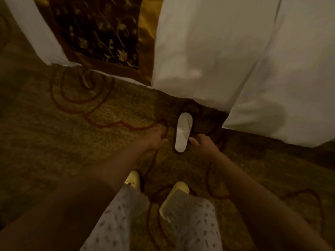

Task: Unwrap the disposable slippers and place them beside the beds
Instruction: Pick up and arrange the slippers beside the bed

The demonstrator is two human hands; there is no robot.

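One white slipper lies on the carpet at the bed's corner, a hand on either side of it.

The slipper (183,132) lies flat on the patterned carpet (72,142), just beside the hanging white bed linen (217,51). The left hand (155,142) hovers just left of it with fingers relaxed, holding nothing and not touching it. The right hand (202,144) is at the slipper's right edge, fingers loosely curled, one fingertip at or against that edge, with no grip visible. Below the arms are the person's yellow shoes (178,189) and speckled trousers (190,223). A dark floral bed runner (99,29) hangs at the upper left.
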